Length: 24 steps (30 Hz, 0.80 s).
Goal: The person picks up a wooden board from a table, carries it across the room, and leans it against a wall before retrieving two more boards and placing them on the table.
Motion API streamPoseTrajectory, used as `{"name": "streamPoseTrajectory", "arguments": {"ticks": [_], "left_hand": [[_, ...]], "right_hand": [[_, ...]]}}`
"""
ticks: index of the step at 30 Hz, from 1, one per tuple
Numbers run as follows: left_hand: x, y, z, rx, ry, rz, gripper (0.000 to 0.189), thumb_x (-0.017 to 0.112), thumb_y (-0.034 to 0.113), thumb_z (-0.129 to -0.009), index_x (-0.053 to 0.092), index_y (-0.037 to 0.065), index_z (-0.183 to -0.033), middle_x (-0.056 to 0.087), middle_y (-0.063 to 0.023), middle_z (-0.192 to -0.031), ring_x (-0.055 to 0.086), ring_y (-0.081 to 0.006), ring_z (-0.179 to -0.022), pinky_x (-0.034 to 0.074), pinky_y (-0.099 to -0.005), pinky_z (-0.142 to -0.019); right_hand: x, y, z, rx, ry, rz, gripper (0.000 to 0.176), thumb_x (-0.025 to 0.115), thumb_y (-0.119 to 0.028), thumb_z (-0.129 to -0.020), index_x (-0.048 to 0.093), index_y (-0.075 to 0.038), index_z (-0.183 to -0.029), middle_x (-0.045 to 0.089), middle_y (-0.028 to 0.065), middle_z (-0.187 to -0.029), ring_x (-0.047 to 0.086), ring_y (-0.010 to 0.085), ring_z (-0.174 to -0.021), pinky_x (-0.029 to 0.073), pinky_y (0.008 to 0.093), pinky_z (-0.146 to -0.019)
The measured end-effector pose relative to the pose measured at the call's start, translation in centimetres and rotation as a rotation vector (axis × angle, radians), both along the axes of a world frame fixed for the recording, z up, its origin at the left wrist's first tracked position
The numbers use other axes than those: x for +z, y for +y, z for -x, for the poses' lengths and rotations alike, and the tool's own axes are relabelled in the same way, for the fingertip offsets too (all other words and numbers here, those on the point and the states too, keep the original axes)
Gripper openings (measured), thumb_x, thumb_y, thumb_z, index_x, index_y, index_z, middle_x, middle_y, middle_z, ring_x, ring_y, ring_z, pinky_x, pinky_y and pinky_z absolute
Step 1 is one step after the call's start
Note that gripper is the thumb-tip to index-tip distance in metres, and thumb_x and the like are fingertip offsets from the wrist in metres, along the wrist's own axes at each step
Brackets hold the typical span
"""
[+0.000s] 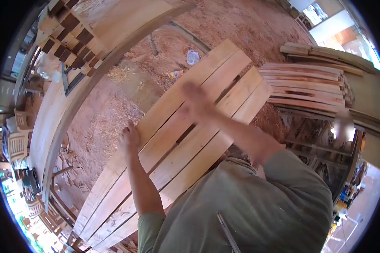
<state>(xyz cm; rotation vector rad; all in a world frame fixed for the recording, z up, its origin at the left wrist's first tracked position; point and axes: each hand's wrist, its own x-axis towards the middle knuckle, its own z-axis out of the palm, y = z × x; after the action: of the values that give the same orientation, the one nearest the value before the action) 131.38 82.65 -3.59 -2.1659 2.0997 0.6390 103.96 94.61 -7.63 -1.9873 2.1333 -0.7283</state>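
Several pale wooden planks lie side by side in front of me, slanting from lower left to upper right, with narrow dark gaps between some of them. At the far-left edge of the outermost plank, my left hand is closed round the wood. My right hand is over the upper middle of the planks, smeared by motion. Its fingers cannot be made out, nor whether it touches the wood or holds anything.
A stack of wood blocks and a dark metal square sit on a long workbench at left. Stacked boards lie at right. Sawdust covers the floor, where a clear plastic container lies.
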Motion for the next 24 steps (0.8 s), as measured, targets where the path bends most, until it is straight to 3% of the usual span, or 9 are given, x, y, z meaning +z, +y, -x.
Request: {"name": "streamPoseTrajectory", "arguments": {"ticks": [3, 5, 8, 10, 12, 14, 17, 20, 24], "left_hand": [[-0.6, -0.5, -0.1, -0.024, -0.023, -0.012, 0.071, 0.028, 0.056, -0.094, 0.068, -0.002, -0.101, 0.063, -0.0285, -0.104, 0.060, -0.0438, -0.101, 0.043, -0.0497, -0.092], [-2.3, -1.6, -1.1, -0.031, -0.026, 0.001, 0.068, 0.029, 0.054, -0.094, 0.068, -0.002, -0.102, 0.063, -0.0285, -0.106, 0.059, -0.0435, -0.103, 0.043, -0.0493, -0.092], [-3.3, -3.0, -2.6, -0.285, -0.138, -0.046, 0.061, 0.030, 0.048, -0.094, 0.066, 0.000, -0.108, 0.061, -0.0293, -0.112, 0.056, -0.0425, -0.109, 0.041, -0.0493, -0.095], [-2.3, -4.4, -2.7, -0.535, -0.152, -0.264, 0.054, 0.029, 0.040, -0.093, 0.062, 0.000, -0.111, 0.057, -0.0302, -0.118, 0.052, -0.0444, -0.115, 0.039, -0.0506, -0.097], [-3.4, -5.3, -3.1, -0.490, -0.135, -0.315, 0.052, 0.028, 0.038, -0.093, 0.060, 0.000, -0.111, 0.056, -0.0309, -0.119, 0.051, -0.0460, -0.114, 0.038, -0.0511, -0.097], [-3.4, -6.1, -2.8, -0.435, -0.109, -0.380, 0.050, 0.028, 0.036, -0.093, 0.058, -0.001, -0.110, 0.055, -0.0315, -0.120, 0.050, -0.0475, -0.114, 0.037, -0.0516, -0.098], [-2.8, -5.3, -3.3, -0.428, -0.061, -0.440, 0.049, 0.029, 0.034, -0.093, 0.056, -0.003, -0.109, 0.054, -0.0326, -0.121, 0.048, -0.0495, -0.115, 0.036, -0.0511, -0.097], [-3.1, -4.9, -3.4, -0.324, 0.011, -0.436, 0.052, 0.031, 0.038, -0.091, 0.058, -0.003, -0.110, 0.055, -0.0325, -0.120, 0.048, -0.0476, -0.116, 0.037, -0.0493, -0.097], [-2.3, -4.3, -2.6, -0.231, 0.015, -0.464, 0.056, 0.032, 0.039, -0.090, 0.058, -0.004, -0.113, 0.056, -0.0307, -0.120, 0.051, -0.0422, -0.116, 0.037, -0.0461, -0.097]], "right_hand": [[3.0, -0.2, 11.9, -0.517, 0.073, -0.187, 0.079, 0.057, -0.045, -0.087, 0.030, 0.005, -0.142, 0.025, 0.0231, -0.151, 0.019, 0.0381, -0.141, 0.015, 0.0479, -0.115], [1.6, 0.6, 18.7, -0.753, 0.296, -0.135, 0.077, 0.052, -0.050, -0.089, 0.031, 0.000, -0.143, 0.033, 0.0239, -0.147, 0.030, 0.0368, -0.137, 0.021, 0.0452, -0.114], [3.0, 0.1, 25.4, -0.609, -0.222, -0.403, 0.075, 0.045, -0.060, -0.090, 0.039, -0.006, -0.141, 0.043, 0.0231, -0.140, 0.040, 0.0352, -0.133, 0.026, 0.0414, -0.112], [3.8, -1.5, 28.1, -0.570, -0.358, -0.506, 0.070, 0.045, -0.055, -0.091, 0.043, -0.002, -0.137, 0.050, 0.0229, -0.134, 0.046, 0.0313, -0.126, 0.032, 0.0392, -0.107], [2.5, -3.1, 30.8, -0.530, -0.488, -0.591, 0.066, 0.046, -0.051, -0.093, 0.047, 0.002, -0.132, 0.056, 0.0228, -0.127, 0.053, 0.0275, -0.120, 0.039, 0.0371, -0.101], [-2.6, -4.4, 33.2, -0.400, -0.421, -0.301, 0.070, 0.033, -0.065, -0.093, 0.058, -0.009, -0.127, 0.057, 0.0149, -0.130, 0.049, 0.0338, -0.125, 0.038, 0.0418, -0.103], [-5.2, -5.9, 34.7, -0.269, -0.383, -0.311, 0.066, 0.035, -0.060, -0.095, 0.056, -0.008, -0.129, 0.056, 0.0156, -0.131, 0.050, 0.0297, -0.125, 0.039, 0.0407, -0.103], [2.7, -5.1, 31.3, -0.260, -0.714, -0.647, 0.064, 0.038, -0.057, -0.096, 0.051, -0.007, -0.134, 0.054, 0.0176, -0.133, 0.046, 0.0251, -0.128, 0.037, 0.0375, -0.105], [5.4, -4.4, 28.5, -0.420, -0.695, -0.582, 0.057, 0.039, -0.049, -0.098, 0.052, -0.007, -0.134, 0.057, 0.0135, -0.130, 0.054, 0.0255, -0.118, 0.037, 0.0373, -0.104]]}}
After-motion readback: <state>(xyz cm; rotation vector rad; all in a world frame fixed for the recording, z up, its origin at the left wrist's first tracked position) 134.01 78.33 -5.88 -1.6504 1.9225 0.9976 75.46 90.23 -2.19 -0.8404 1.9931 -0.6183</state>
